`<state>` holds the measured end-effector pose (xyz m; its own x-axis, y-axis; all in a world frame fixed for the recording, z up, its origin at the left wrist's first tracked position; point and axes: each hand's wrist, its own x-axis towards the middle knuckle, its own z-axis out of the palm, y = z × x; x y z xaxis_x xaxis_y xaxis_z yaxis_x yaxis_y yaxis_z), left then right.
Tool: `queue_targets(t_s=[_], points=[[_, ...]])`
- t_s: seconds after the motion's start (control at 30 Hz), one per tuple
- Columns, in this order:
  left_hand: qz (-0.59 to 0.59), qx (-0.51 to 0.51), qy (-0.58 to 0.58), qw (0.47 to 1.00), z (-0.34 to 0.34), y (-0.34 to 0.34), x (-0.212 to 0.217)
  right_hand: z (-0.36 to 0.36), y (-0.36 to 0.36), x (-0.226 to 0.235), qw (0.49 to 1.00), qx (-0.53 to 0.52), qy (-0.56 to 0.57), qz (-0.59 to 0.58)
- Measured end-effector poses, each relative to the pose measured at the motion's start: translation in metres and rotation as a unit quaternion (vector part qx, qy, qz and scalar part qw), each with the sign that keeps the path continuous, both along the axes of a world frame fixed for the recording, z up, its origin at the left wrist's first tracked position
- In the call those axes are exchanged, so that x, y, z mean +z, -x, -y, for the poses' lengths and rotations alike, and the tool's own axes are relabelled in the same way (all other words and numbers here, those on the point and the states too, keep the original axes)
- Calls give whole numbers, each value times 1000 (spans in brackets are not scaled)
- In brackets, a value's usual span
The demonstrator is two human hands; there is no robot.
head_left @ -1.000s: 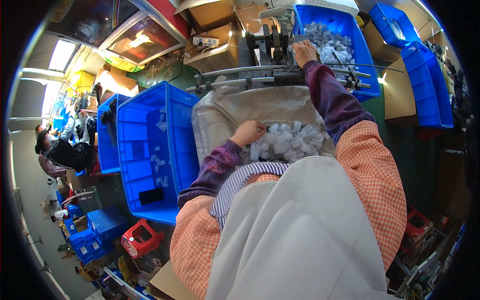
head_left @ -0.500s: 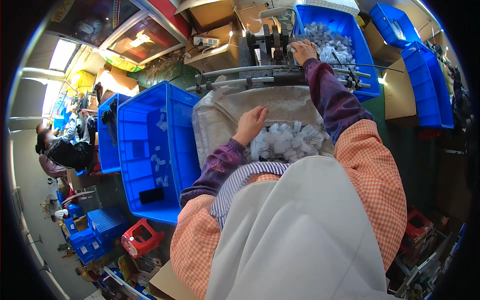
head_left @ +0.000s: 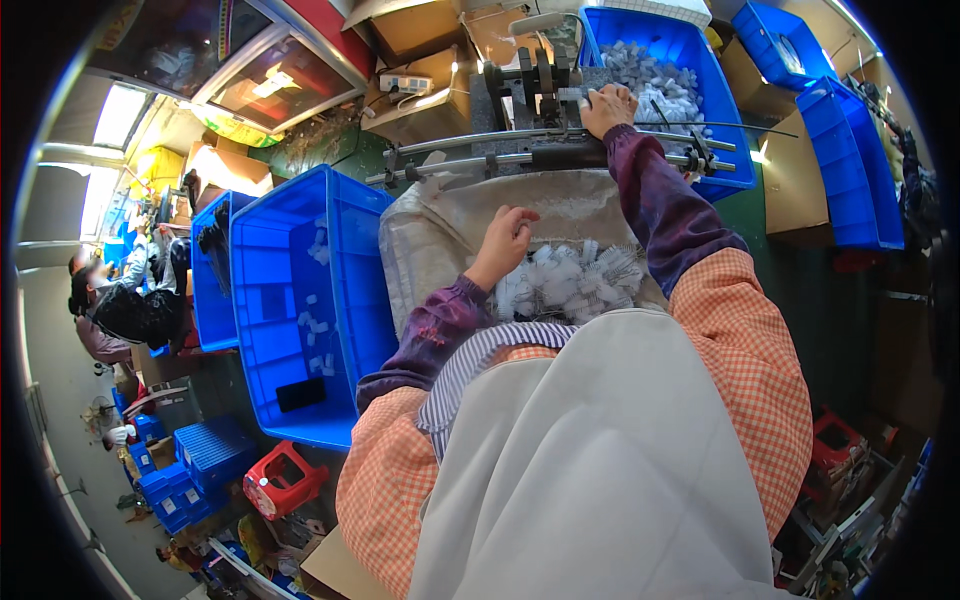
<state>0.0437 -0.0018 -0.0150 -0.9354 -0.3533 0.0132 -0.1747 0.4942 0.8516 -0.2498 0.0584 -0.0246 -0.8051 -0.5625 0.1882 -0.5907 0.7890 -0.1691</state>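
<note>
My right hand point(head_left: 607, 108) is at the small bench machine point(head_left: 537, 85), fingers closed on a small whitish translucent plastic piece point(head_left: 572, 94) that touches the machine's dark wheel-like part. My left hand point(head_left: 503, 243) hovers over the beige cloth point(head_left: 430, 215), its thumb and forefinger apart and nothing visible between them. Beside it, a heap of whitish translucent plastic pieces point(head_left: 570, 285) with comb-like ribs lies in the cloth on my lap. Another pile of such pieces point(head_left: 655, 85) fills part of the blue bin point(head_left: 735, 100) behind my right hand.
Metal rods point(head_left: 470, 165) run across between machine and cloth. A large blue crate point(head_left: 285, 235) at my left holds a few white pieces and a black flat object point(head_left: 301, 394). Cardboard boxes point(head_left: 425, 100) stand behind. A red stool point(head_left: 285, 480) is lower left; a person point(head_left: 110, 310) sits far left.
My right hand has shifted slightly, and the plastic piece now shows between its fingers and the machine. The left hand's fingers have loosened and spread a little.
</note>
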Motion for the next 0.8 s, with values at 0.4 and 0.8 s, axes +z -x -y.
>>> queue_targets(t_s=[0.4, 0.8], points=[[-33, 41, -42, 998, -2, 2, -6, 25, -23, -5, 997, 31, 8, -66], [-39, 38, -172, 984, -4, 20, 16, -21, 39, 27, 985, 20, -169, -41]])
